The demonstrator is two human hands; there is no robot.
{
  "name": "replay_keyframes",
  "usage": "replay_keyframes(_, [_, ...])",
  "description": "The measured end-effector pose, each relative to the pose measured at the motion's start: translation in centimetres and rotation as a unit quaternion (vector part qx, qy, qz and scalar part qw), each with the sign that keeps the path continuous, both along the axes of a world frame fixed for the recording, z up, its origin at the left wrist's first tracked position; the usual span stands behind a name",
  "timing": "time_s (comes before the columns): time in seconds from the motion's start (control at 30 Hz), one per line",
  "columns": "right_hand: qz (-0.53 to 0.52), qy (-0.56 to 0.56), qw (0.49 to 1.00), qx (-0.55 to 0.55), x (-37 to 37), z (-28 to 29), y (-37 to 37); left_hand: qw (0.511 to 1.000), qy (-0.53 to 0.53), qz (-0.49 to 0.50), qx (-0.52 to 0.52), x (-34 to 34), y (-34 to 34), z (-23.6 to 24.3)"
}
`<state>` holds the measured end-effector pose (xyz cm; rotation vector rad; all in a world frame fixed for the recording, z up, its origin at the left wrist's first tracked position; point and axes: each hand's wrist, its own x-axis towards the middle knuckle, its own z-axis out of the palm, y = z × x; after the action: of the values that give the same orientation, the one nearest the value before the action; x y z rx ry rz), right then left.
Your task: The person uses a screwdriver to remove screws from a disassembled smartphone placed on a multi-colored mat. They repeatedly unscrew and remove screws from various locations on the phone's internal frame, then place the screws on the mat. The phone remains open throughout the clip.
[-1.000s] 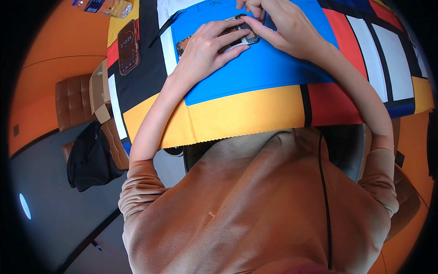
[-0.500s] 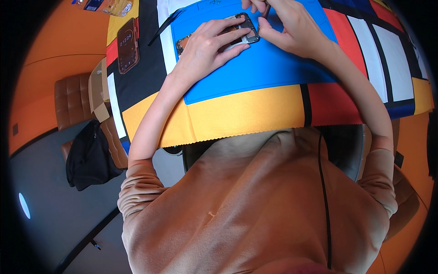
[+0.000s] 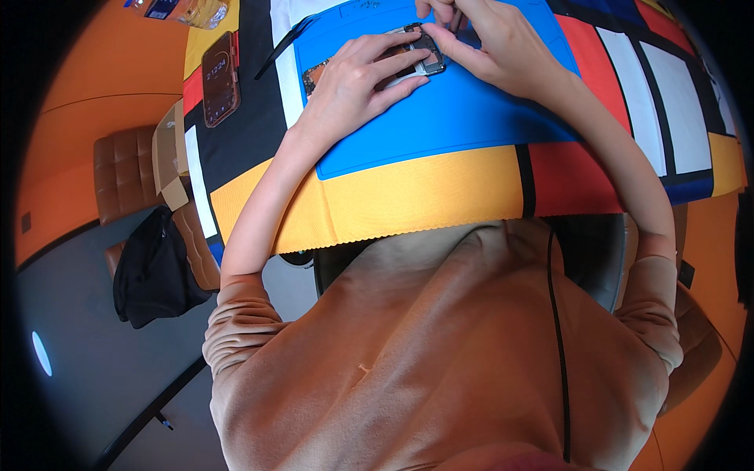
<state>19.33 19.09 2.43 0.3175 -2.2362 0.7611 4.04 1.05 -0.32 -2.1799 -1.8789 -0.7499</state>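
An opened-up phone [image 3: 434, 61] with its inner parts bare lies on a blue work mat [image 3: 440, 118]. My left hand [image 3: 353, 77] rests across it, fingers spread and flat, holding it down and hiding much of its middle. At the phone's right end is my right hand [image 3: 491, 51], its thumb reaching over the phone's upper right corner. Its fingers are bent together near the top edge of the picture, around something thin and dark that I cannot make out.
A second phone [image 3: 221, 78] with a lit screen lies to the left on the patterned tablecloth [image 3: 424, 192]. Between it and the mat is a thin black strip-like item [image 3: 287, 45]. A clear plastic bottle [image 3: 200, 11] is at the far left. Black cloth [image 3: 157, 271] hangs over a brown chair.
My right hand has shifted slightly left, bringing its thumb onto the phone's corner. My left hand and the opened phone have stayed in place.
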Motion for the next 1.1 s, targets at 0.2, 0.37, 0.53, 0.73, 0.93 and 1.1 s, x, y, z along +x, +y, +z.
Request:
replay_keyframes(0.2, [0.008, -0.122, 0.989, -0.082, 1.09, 1.05, -0.05, 1.0, 0.002, -0.003, 0.008, -0.11, 0.13, -0.06])
replay_keyframes(0.37, [-0.006, -0.079, 0.994, -0.069, 0.52, 0.48, -0.25, 1.0, 0.002, -0.003, 0.009, -0.15, 0.16, -0.2])
replay_keyframes(0.53, [0.01, -0.096, 0.99, -0.103, 0.78, 0.48, -0.1, 1.0, 0.0, -0.001, 0.007, -0.1, 0.11, -0.17])
replay_keyframes(0.73, [0.002, -0.138, 0.982, -0.127, 0.87, 1.01, -0.24, 1.0, 0.0, 0.001, 0.005, -0.06, 0.16, -0.08])
replay_keyframes(0.93, [0.011, -0.126, 0.981, -0.15, 0.31, 0.4, 0.02, 1.0, 0.0, 0.001, 0.005, -0.05, 0.13, -0.13])
replay_keyframes(1.1, [0.023, -0.139, 0.977, -0.157, 0.42, 0.43, 0.31, 1.0, 0.003, -0.002, 0.006, -0.18, 0.19, -0.22])
